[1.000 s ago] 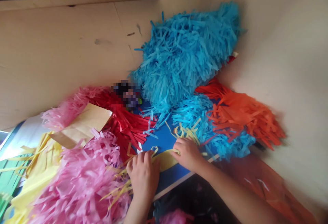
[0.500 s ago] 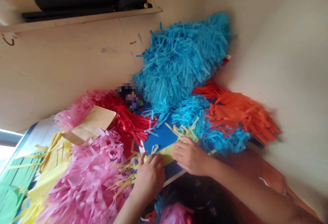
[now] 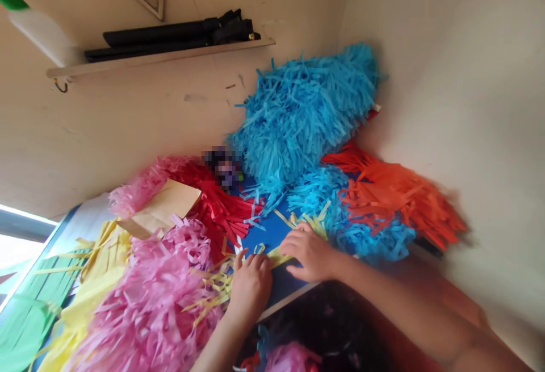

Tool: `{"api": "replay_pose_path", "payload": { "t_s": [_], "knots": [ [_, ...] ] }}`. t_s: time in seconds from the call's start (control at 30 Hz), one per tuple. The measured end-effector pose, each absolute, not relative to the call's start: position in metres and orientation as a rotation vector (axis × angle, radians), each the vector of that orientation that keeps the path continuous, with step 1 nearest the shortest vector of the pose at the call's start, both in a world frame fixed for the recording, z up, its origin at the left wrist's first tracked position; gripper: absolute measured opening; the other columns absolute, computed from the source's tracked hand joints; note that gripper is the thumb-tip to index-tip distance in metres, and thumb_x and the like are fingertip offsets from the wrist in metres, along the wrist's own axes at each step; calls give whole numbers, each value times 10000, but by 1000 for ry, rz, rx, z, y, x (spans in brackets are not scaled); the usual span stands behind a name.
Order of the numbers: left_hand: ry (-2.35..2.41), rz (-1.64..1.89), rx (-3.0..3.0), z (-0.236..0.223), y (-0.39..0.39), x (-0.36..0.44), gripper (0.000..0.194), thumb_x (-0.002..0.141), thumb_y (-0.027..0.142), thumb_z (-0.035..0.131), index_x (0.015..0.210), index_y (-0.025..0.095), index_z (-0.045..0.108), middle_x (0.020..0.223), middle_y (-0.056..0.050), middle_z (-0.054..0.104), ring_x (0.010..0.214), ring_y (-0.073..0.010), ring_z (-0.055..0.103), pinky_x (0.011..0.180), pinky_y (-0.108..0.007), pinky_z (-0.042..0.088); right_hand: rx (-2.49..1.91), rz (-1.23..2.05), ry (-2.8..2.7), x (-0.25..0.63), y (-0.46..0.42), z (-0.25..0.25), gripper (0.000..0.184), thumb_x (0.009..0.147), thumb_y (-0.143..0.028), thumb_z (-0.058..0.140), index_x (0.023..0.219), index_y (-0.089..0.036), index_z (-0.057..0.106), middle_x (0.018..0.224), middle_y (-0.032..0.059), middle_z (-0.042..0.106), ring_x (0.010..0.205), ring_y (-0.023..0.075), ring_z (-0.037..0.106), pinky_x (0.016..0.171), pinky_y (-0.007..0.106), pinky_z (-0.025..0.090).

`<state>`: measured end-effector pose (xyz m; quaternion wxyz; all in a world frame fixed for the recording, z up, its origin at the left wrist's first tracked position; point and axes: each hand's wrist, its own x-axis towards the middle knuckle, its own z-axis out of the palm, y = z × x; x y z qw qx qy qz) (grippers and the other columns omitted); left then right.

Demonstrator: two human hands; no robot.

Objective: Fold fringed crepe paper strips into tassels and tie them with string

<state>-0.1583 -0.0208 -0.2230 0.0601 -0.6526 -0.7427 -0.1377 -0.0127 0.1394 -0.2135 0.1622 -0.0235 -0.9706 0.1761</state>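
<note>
A yellow fringed tissue-paper strip (image 3: 277,256) lies across the blue table between my hands and looks narrow, as if folded. Its loose ends fan out beyond both hands. My left hand (image 3: 252,281) holds the strip's left part down, its fingers bent and its thumb mostly hidden. On the right part, my right hand (image 3: 310,253) grips the paper with curved fingers, its thumb showing on the near side. Pink fringed paper (image 3: 149,287) is heaped beside my left hand. Light blue fringed paper (image 3: 370,235) lies just beyond my right hand.
A large blue fringed bundle (image 3: 306,116) leans in the wall corner. Orange fringe (image 3: 409,190) lies to the right; red fringe (image 3: 221,207) and a tan paper piece (image 3: 168,207) lie behind left. Yellow paper (image 3: 91,287) and green paper (image 3: 29,315) are at left. A shelf (image 3: 170,58) holds black items.
The view has shifted, so the shelf sits lower and further right. The yellow strip shows narrower between my hands. My right thumb now shows apart from the fingers; the left hand stays on the strip.
</note>
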Motion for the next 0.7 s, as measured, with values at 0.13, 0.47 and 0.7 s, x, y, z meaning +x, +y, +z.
{"api": "replay_pose_path", "payload": {
  "t_s": [0.13,0.47,0.7],
  "knots": [
    [-2238,-423,-1978,-222,-27,-165,242,927,93,506,919,222,711,929,-16,777,859,-219,702,1027,-507,333,-40,376,-2816,-10,142,-227,92,884,-247,647,936,-200,707,924,42,727,924,220,598,909,414,312],
    [-2544,-369,-1915,-208,-30,-175,304,994,261,452,837,218,709,902,-37,748,897,-224,655,902,-425,406,-449,525,-2776,-15,156,-236,195,893,-280,685,718,-198,708,792,-5,696,828,166,590,753,314,318],
    [-2615,-251,-1763,-209,-20,-170,352,965,281,476,674,210,659,750,-43,696,831,-239,645,819,-403,396,-608,485,-2813,-28,153,-237,233,839,-299,700,635,-187,684,739,16,690,758,173,604,732,310,339]
  ]
}}
